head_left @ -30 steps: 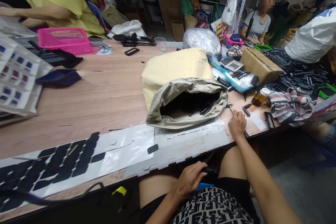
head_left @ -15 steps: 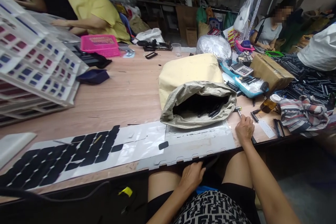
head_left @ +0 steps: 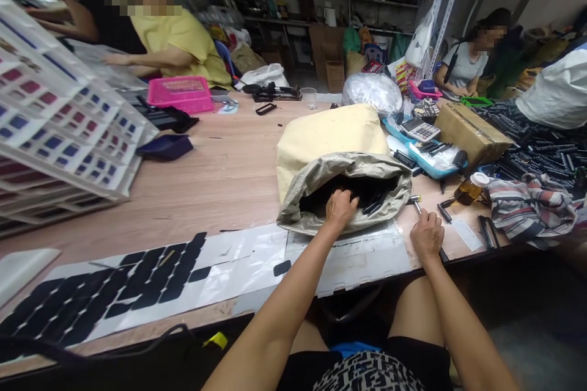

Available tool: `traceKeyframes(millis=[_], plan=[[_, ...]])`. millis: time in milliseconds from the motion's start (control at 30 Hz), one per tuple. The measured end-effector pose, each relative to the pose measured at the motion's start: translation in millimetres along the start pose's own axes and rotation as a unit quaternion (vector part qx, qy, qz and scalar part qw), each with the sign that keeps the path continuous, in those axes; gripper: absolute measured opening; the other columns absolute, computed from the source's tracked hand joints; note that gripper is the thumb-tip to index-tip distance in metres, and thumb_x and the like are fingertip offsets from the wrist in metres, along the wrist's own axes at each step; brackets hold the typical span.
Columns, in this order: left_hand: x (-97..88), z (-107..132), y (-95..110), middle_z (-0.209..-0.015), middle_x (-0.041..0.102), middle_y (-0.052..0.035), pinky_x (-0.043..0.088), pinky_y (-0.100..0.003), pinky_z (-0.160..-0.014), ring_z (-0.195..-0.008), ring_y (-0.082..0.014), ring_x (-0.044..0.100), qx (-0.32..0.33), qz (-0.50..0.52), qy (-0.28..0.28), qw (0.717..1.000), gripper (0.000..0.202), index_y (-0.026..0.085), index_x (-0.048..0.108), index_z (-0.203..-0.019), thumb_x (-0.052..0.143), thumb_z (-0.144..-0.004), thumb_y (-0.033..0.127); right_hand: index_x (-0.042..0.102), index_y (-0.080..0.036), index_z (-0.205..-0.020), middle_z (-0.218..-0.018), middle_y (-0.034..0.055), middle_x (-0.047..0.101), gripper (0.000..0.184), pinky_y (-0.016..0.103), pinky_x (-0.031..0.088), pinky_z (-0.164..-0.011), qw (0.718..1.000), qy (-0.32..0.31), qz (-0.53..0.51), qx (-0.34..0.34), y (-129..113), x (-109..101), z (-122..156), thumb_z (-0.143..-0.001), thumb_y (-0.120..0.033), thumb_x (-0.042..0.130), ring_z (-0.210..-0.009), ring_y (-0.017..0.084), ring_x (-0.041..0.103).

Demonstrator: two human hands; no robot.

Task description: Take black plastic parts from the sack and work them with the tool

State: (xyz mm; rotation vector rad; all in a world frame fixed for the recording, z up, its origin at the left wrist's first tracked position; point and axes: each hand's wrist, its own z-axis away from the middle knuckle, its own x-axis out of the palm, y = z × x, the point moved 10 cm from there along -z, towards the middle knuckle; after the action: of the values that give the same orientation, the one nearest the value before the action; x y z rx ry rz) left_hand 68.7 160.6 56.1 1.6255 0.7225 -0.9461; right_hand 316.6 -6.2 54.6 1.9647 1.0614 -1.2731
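Observation:
My left hand (head_left: 340, 208) reaches into the mouth of a grey-lined sack (head_left: 316, 134) with a pale yellow outside. Its fingers bend down into the dark opening, and their tips are hidden. Beside them inside the sack lie several thin black pieces (head_left: 376, 200). To the right of the sack, my right hand (head_left: 427, 235) rests on the table with its fingers wrapped around a small hammer (head_left: 417, 203). The hammer's metal shaft points away from me, and a dark handle end shows under the hand.
Dark rounded patches cover a white sheet (head_left: 229, 263) at left. A white plastic crate (head_left: 105, 159) leans over the table's left side. Rightward are a brown bottle (head_left: 468, 190), striped cloth (head_left: 532, 204), cardboard box (head_left: 470, 134) and blue tray (head_left: 435, 162). Co-workers sit across the table.
My left hand has risen from my lap and moved forward into the sack's mouth. My right hand stays at the same place on the hammer. The view has shifted slightly.

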Motion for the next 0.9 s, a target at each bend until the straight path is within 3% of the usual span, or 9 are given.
traceKeyframes(millis=[133, 333, 433, 500, 600, 700, 800, 900], plan=[[18.3, -5, -6, -0.098, 0.073, -0.0141, 0.050, -0.034, -0.080, -0.095, -0.0282, 0.068, -0.034, -0.043, -0.061, 0.997, 0.032, 0.017, 0.073, -0.108, 0.058, -0.091, 0.039, 0.056, -0.017, -0.124, -0.102, 0.0119, 0.055, 0.032, 0.034, 0.035, -0.071, 1.000, 0.000, 0.004, -0.001, -1, 0, 1, -0.094, -0.020, 0.045, -0.096, 0.025, 0.048], [19.8, 1, 1, -0.101, 0.073, -0.0160, 0.049, -0.036, -0.080, -0.097, -0.0307, 0.068, -0.016, -0.087, -0.059, 0.994, 0.034, 0.016, 0.073, -0.107, 0.056, -0.092, 0.042, 0.056, -0.017, -0.124, -0.102, 0.0114, 0.055, 0.032, 0.034, 0.033, -0.071, 1.000, 0.000, 0.001, 0.003, 0, 1, 2, -0.094, -0.020, 0.045, -0.096, 0.026, 0.048], [12.9, 3, 3, -0.100, 0.072, -0.0154, 0.049, -0.038, -0.082, -0.097, -0.0310, 0.066, -0.011, -0.085, -0.058, 0.995, 0.029, 0.017, 0.072, -0.102, 0.055, -0.093, 0.039, 0.055, -0.017, -0.124, -0.103, 0.0115, 0.055, 0.032, 0.034, 0.033, -0.072, 1.000, -0.001, -0.002, 0.005, 1, 2, 1, -0.094, -0.020, 0.045, -0.097, 0.026, 0.047], [-3.3, 11, 6, -0.102, 0.070, -0.0151, 0.048, -0.041, -0.085, -0.101, -0.0316, 0.063, 0.007, -0.073, -0.012, 0.997, 0.026, 0.017, 0.070, -0.101, 0.054, -0.094, 0.037, 0.055, -0.018, -0.124, -0.103, 0.0114, 0.054, 0.032, 0.034, 0.033, -0.072, 1.000, -0.002, -0.003, 0.005, 1, 2, 1, -0.095, -0.020, 0.045, -0.097, 0.026, 0.047], [-31.5, 42, 7, -0.100, 0.070, -0.0113, 0.047, -0.041, -0.085, -0.098, -0.0297, 0.059, 0.056, 0.007, 0.079, 0.995, 0.020, 0.019, 0.066, -0.101, 0.055, -0.095, 0.034, 0.055, -0.017, -0.124, -0.104, 0.0115, 0.054, 0.031, 0.034, 0.033, -0.072, 1.000, -0.007, -0.005, 0.005, 0, 1, 2, -0.096, -0.020, 0.042, -0.098, 0.026, 0.047], [-39.9, 88, 4, -0.095, 0.070, -0.0058, 0.048, -0.037, -0.084, -0.091, -0.0249, 0.058, 0.120, 0.125, 0.107, 0.979, 0.013, 0.021, 0.064, -0.098, 0.061, -0.092, 0.032, 0.055, -0.017, -0.123, -0.105, 0.0118, 0.054, 0.030, 0.035, 0.033, -0.072, 1.000, -0.010, -0.001, 0.006, 0, -1, 1, -0.096, -0.020, 0.042, -0.098, 0.026, 0.047], [-25.5, 123, -8, -0.095, 0.071, -0.0034, 0.049, -0.036, -0.085, -0.092, -0.0227, 0.058, 0.132, 0.193, 0.084, 0.969, 0.010, 0.022, 0.065, -0.096, 0.065, -0.089, 0.029, 0.055, -0.017, -0.124, -0.105, 0.0122, 0.054, 0.031, 0.035, 0.033, -0.072, 1.000, -0.011, 0.003, 0.004, -1, -2, 0, -0.096, -0.020, 0.042, -0.099, 0.026, 0.047], [-2.4, 136, -24, -0.095, 0.071, -0.0034, 0.049, -0.037, -0.086, -0.094, -0.0234, 0.058, 0.101, 0.203, 0.046, 0.973, 0.012, 0.022, 0.068, -0.098, 0.067, -0.086, 0.025, 0.055, -0.018, -0.125, -0.105, 0.0123, 0.054, 0.032, 0.034, 0.034, -0.072, 1.000, -0.007, 0.004, 0.002, -1, -1, -1, -0.095, -0.021, 0.043, -0.099, 0.026, 0.048]])
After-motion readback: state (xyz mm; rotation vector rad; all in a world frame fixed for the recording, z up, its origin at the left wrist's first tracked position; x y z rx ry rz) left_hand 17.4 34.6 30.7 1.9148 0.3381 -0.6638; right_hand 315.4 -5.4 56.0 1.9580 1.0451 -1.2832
